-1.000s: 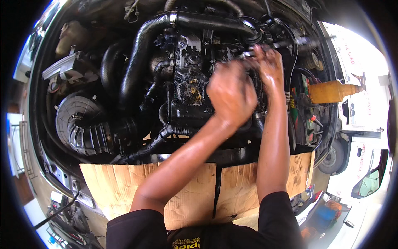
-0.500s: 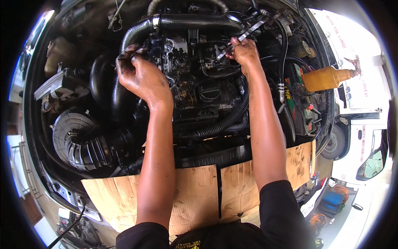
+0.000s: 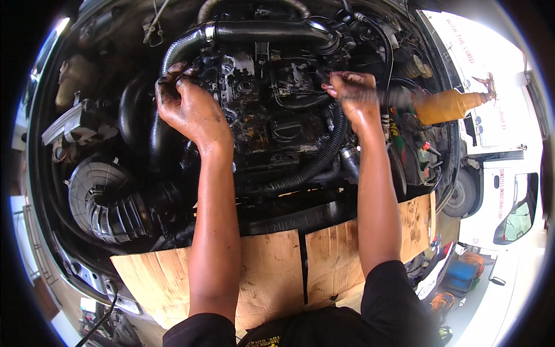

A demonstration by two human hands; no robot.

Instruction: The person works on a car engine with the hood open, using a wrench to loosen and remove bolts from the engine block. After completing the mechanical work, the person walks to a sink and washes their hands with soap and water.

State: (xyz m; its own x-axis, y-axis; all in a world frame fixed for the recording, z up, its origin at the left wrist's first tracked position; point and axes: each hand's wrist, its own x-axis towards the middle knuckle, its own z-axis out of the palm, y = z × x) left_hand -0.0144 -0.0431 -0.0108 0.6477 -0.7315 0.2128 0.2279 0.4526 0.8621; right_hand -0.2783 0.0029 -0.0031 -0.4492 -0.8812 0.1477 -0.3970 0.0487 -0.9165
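Note:
My right hand (image 3: 359, 95) is closed around a long metal wrench (image 3: 396, 97), smeared by motion, above the right side of the greasy black engine (image 3: 248, 118). One end of the wrench sticks out to the right, towards an amber bottle. At the engine's left side, my left hand (image 3: 188, 110) is curled with its blackened fingertips pinched together, beside the braided end of a thick hose (image 3: 182, 49). Whatever those fingers may hold is hidden. A round black filler cap (image 3: 286, 128) lies between my two forearms.
Stained cardboard (image 3: 272, 269) covers the front edge of the engine bay. A round air filter housing (image 3: 101, 194) sits at the left. On the right are a battery (image 3: 425, 162) and the amber spray bottle (image 3: 445, 108). A white vehicle (image 3: 506, 196) stands beyond.
My right hand has come nearer and slightly right, and the wrench has swung from a slant over the engine to roughly level. The left hand stays in nearly the same pose.

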